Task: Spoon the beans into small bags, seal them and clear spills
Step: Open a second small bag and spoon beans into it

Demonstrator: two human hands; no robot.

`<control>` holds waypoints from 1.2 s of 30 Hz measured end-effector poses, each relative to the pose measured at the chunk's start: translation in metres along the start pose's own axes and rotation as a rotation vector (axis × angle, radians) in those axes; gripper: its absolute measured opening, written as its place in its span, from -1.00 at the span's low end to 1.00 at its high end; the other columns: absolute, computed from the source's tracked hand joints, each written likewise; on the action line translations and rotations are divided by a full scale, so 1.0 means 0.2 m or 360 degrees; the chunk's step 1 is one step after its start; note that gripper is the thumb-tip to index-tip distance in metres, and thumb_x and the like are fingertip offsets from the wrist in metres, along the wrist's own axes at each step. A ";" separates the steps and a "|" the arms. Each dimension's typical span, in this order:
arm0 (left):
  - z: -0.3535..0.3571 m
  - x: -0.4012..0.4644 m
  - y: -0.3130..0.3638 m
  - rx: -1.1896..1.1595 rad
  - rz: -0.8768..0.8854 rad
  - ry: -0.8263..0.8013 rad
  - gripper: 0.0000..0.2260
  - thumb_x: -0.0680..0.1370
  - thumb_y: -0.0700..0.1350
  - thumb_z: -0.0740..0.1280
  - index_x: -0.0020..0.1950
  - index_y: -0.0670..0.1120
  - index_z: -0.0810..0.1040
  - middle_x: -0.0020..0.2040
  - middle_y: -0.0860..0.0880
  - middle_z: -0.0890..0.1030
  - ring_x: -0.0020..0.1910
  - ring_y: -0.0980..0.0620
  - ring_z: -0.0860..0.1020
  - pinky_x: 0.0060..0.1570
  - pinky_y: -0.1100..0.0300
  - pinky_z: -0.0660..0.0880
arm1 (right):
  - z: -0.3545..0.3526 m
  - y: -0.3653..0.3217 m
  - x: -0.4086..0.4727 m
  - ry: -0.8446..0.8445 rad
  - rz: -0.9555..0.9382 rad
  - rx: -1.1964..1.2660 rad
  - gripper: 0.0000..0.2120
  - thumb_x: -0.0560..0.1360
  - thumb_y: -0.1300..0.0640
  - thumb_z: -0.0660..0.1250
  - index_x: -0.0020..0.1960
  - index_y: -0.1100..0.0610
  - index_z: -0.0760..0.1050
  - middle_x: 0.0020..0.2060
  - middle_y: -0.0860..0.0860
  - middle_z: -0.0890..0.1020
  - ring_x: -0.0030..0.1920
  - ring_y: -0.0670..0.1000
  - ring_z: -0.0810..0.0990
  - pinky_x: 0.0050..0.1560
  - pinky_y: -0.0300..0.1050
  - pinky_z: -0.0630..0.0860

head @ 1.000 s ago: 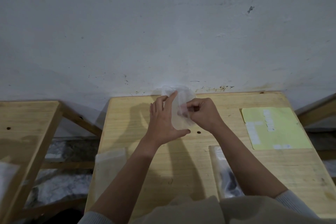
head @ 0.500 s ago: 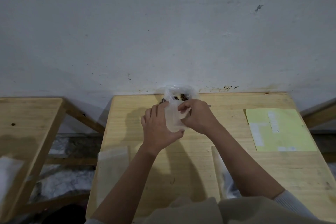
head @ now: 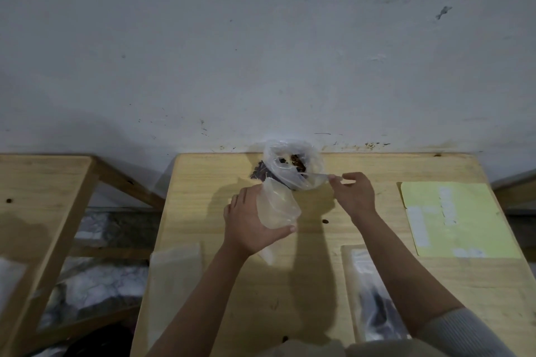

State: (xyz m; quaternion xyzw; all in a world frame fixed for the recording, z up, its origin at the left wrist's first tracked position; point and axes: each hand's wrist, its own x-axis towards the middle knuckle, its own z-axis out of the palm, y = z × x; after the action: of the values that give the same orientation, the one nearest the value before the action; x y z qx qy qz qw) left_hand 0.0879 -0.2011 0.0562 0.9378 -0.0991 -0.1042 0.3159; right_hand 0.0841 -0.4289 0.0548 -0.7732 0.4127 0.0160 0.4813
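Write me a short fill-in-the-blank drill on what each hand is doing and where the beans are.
1. The left hand holds a small clear ____.
2. The right hand pinches the handle of a clear plastic ____, which reaches into the big bag.
3. The big bag of beans stands at the table edge nearest the ____.
4. The sheet right of the right hand is ____ in colour.

Missing words: bag; spoon; wall; yellow

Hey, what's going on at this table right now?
A person is bagging beans at a wooden table. The left hand holds a small clear bag open and apparently empty. The right hand pinches the handle of a clear spoon that reaches into the big plastic bag of beans by the wall. A stray bean lies on the table, and a filled bag lies nearer the person.
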 end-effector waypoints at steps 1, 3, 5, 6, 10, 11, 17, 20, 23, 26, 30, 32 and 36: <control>0.01 0.02 0.00 -0.0044 0.0014 -0.0041 -0.05 0.07 0.47 0.38 0.36 0.06 0.30 0.25 0.14 0.39 0.24 0.09 0.36 0.22 0.09 0.25 | 0.02 0.00 0.02 -0.0032 0.0029 0.0056 -0.69 0.43 -0.03 0.41 0.01 0.19 0.53 -0.12 0.09 0.64 -0.11 0.10 0.62 -0.08 0.04 0.57; 0.01 0.05 0.00 -0.0189 0.0066 -0.0152 -0.05 0.11 0.36 0.51 0.38 0.01 0.28 0.25 0.15 0.35 0.22 0.16 0.33 0.23 0.16 0.28 | 0.05 -0.01 0.04 -0.0020 -0.0001 0.0227 -0.83 0.39 0.06 0.47 -0.18 0.17 0.58 -0.25 0.13 0.66 -0.20 0.16 0.65 -0.09 0.15 0.61; 0.02 0.09 0.01 -0.0330 0.0112 -0.0275 -0.07 0.15 0.20 0.60 0.39 0.00 0.24 0.27 0.15 0.28 0.22 0.25 0.26 0.25 0.24 0.27 | 0.08 -0.06 0.05 -0.0038 -0.0006 0.0489 -0.90 0.39 0.17 0.48 -0.20 0.18 0.58 -0.30 0.11 0.65 -0.25 0.17 0.63 -0.11 0.14 0.63; 0.02 0.11 0.00 -0.0364 0.0125 -0.0322 -0.08 0.17 0.16 0.62 0.38 0.01 0.23 0.29 0.15 0.25 0.24 0.27 0.24 0.26 0.27 0.26 | 0.09 -0.08 0.05 -0.0075 -0.0022 0.0610 -0.90 0.41 0.18 0.47 -0.18 0.20 0.58 -0.33 0.09 0.63 -0.28 0.15 0.62 -0.13 0.12 0.63; 0.07 0.18 -0.01 -0.0434 0.0074 -0.0459 -0.06 0.13 0.26 0.58 0.37 0.04 0.22 0.39 0.08 0.18 0.45 0.08 0.16 0.36 0.07 0.30 | 0.15 -0.14 0.07 -0.0082 -0.0235 0.0511 -0.84 0.47 0.06 0.39 -0.29 0.03 0.59 -0.38 0.02 0.65 -0.29 0.13 0.65 -0.16 0.13 0.62; 0.07 0.20 -0.02 -0.0448 0.0056 -0.0491 -0.06 0.12 0.27 0.58 0.37 0.06 0.22 0.38 0.10 0.17 0.47 0.03 0.14 0.37 0.01 0.31 | 0.16 -0.14 0.08 -0.0058 -0.0280 0.0450 -0.81 0.47 0.06 0.37 -0.32 0.00 0.59 -0.40 0.00 0.66 -0.30 0.12 0.66 -0.15 0.14 0.62; 0.11 0.24 -0.06 -0.0494 0.0031 -0.0537 -0.18 0.18 0.08 0.64 0.27 0.14 0.21 0.28 0.17 0.23 0.36 0.13 0.22 0.34 0.11 0.30 | 0.14 -0.07 0.07 0.0189 -0.0490 0.0626 -0.88 0.52 0.20 0.34 -0.03 0.04 0.62 -0.26 -0.01 0.68 -0.24 0.04 0.69 -0.17 -0.03 0.63; 0.12 0.25 -0.08 -0.0525 0.0015 -0.0577 -0.16 0.16 0.11 0.64 0.30 0.06 0.28 0.29 0.07 0.30 0.28 0.13 0.35 0.24 0.10 0.40 | 0.16 -0.03 0.06 0.0166 -0.0457 0.0627 -0.88 0.52 0.21 0.34 -0.02 0.04 0.61 -0.28 -0.04 0.68 -0.32 -0.04 0.68 -0.23 -0.04 0.61; 0.12 0.25 -0.09 -0.0583 0.0024 -0.0596 -0.14 0.15 0.13 0.64 0.33 0.06 0.28 0.29 0.06 0.37 0.24 0.16 0.42 0.16 0.16 0.45 | 0.22 -0.01 0.03 0.0088 -0.0362 0.0597 -0.83 0.52 0.18 0.35 -0.17 -0.04 0.63 -0.37 0.05 0.66 -0.44 0.03 0.61 -0.33 0.01 0.60; 0.13 0.24 -0.10 -0.0583 0.0042 -0.0611 -0.13 0.16 0.15 0.63 0.35 0.07 0.28 0.31 0.07 0.39 0.25 0.16 0.44 0.17 0.14 0.48 | 0.27 -0.03 0.00 0.0070 -0.0191 0.0657 -0.81 0.51 0.18 0.36 -0.27 0.02 0.62 -0.49 0.12 0.58 -0.55 -0.02 0.52 -0.41 -0.12 0.51; 0.14 0.25 -0.10 -0.0558 0.0042 -0.0621 -0.09 0.15 0.21 0.62 0.37 0.07 0.25 0.34 0.10 0.36 0.28 0.14 0.42 0.21 0.04 0.48 | 0.31 -0.08 0.00 0.0133 0.0136 0.0908 -0.76 0.49 0.21 0.38 -0.33 0.03 0.60 -0.41 0.14 0.61 -0.59 -0.06 0.46 -0.39 -0.13 0.47; 0.14 0.25 -0.11 -0.0539 0.0016 -0.0620 -0.07 0.13 0.24 0.61 0.37 0.08 0.23 0.34 0.10 0.36 0.28 0.12 0.42 0.21 0.02 0.48 | 0.30 -0.09 0.01 0.0167 0.0239 0.0998 -0.76 0.49 0.22 0.37 -0.33 0.05 0.60 -0.39 0.14 0.62 -0.59 -0.09 0.43 -0.41 -0.14 0.45; 0.14 0.25 -0.10 -0.0571 0.0001 -0.0614 -0.08 0.15 0.18 0.62 0.36 0.05 0.22 0.33 0.15 0.34 0.28 0.17 0.40 0.22 0.14 0.44 | 0.26 -0.10 0.02 0.0257 0.0335 0.1157 -0.90 0.50 0.25 0.36 -0.16 0.18 0.63 -0.51 -0.03 0.60 -0.61 -0.12 0.39 -0.52 -0.25 0.40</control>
State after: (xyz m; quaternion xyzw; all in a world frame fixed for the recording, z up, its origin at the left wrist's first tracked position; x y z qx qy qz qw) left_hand 0.1306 -0.2149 0.0150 0.8295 -0.1379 -0.2969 0.4524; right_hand 0.1188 -0.3889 0.0393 -0.5042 0.5051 -0.1428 0.6857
